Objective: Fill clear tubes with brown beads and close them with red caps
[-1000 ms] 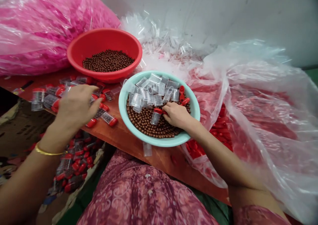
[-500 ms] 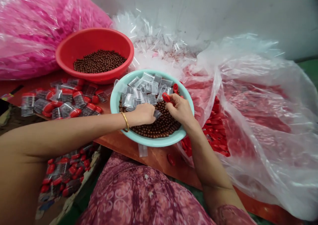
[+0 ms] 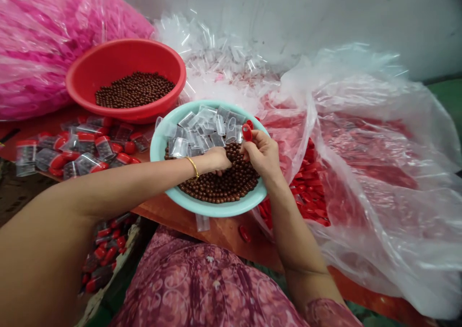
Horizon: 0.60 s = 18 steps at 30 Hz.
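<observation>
My left hand (image 3: 217,160), a gold bangle at its wrist, is closed with its fingers down in the brown beads (image 3: 224,187). Its fingers and the clear plastic container seen in them a moment ago are mostly hidden. Pinched between thumb and fingers of my right hand (image 3: 263,153) is a red cap (image 3: 247,132), held above the right side of the light blue basin (image 3: 212,210). Clear empty containers (image 3: 202,129) are heaped in the basin's far part, on the beads.
Behind on the left stands a red basin (image 3: 122,52) with more beads. Red-capped filled containers (image 3: 86,146) lie left, more in a box (image 3: 108,250) below. Plastic bags hold pink pieces (image 3: 72,23), clear containers (image 3: 224,59) and red caps (image 3: 308,192).
My left hand has moved slightly right and deeper into the beads, and the container at its fingers has gone out of sight. The red cap is now held more upright.
</observation>
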Each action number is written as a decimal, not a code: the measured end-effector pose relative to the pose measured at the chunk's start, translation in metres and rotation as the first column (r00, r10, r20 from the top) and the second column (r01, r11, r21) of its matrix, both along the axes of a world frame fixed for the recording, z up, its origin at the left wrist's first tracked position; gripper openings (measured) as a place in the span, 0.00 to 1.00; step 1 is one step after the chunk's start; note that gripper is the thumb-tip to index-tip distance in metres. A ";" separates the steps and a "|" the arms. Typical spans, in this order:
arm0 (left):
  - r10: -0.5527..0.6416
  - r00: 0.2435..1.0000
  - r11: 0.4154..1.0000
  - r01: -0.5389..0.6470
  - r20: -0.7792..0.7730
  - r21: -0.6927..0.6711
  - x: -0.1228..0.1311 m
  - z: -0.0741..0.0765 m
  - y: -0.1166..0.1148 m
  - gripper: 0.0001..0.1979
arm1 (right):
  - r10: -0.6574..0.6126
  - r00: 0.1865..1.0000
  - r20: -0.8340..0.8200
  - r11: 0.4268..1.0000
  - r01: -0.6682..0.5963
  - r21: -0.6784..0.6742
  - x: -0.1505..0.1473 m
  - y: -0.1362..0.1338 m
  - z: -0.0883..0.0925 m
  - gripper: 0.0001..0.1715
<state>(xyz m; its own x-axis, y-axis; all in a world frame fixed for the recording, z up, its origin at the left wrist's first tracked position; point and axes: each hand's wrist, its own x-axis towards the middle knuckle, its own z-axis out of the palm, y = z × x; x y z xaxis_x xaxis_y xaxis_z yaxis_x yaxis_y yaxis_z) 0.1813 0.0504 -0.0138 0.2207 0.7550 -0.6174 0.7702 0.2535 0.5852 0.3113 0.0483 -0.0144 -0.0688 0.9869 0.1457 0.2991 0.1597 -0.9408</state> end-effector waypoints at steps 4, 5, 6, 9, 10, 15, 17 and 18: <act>0.138 0.941 0.983 -0.169 0.308 0.075 -0.005 -0.009 -0.002 0.07 | -0.057 0.989 -0.136 0.998 0.058 0.001 0.000 0.000 0.002 0.06; 0.129 0.907 0.978 -0.182 0.400 0.098 -0.009 -0.010 -0.003 0.08 | -0.070 0.984 -0.163 0.997 0.071 0.004 0.000 0.001 0.001 0.06; 0.106 0.866 0.975 -0.187 0.488 0.120 -0.013 -0.011 -0.004 0.09 | -0.082 0.979 -0.186 0.996 0.084 0.004 0.000 0.001 0.001 0.07; 0.037 0.718 0.975 -0.177 0.696 0.131 -0.025 -0.011 -0.009 0.10 | -0.092 0.970 -0.226 0.995 0.096 0.005 0.001 0.001 0.000 0.07; 0.025 0.672 0.980 -0.164 0.740 0.116 -0.029 -0.010 -0.011 0.10 | -0.083 0.968 -0.239 0.996 0.088 0.010 0.002 0.000 0.001 0.07; -0.022 0.551 0.994 -0.080 0.834 0.078 -0.048 0.006 -0.026 0.13 | 0.011 0.963 -0.270 0.997 0.011 0.080 0.002 -0.003 0.001 0.12; -0.036 0.533 0.994 -0.069 0.846 0.086 -0.055 0.011 -0.033 0.13 | 0.018 0.970 -0.243 0.998 -0.001 0.070 0.002 -0.004 0.000 0.13; -0.034 0.522 0.994 -0.073 0.852 0.085 -0.058 0.013 -0.036 0.12 | 0.013 0.977 -0.212 0.998 -0.001 0.058 0.002 -0.004 0.000 0.12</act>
<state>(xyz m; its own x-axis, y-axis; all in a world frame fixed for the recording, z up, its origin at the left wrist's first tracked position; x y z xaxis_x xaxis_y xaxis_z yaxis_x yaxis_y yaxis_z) 0.1232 0.0142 -0.0009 0.5848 0.8084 -0.0666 -0.1139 0.1631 0.9800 0.3135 0.0442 -0.0147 -0.0370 0.9761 0.2143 0.0924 0.2169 -0.9718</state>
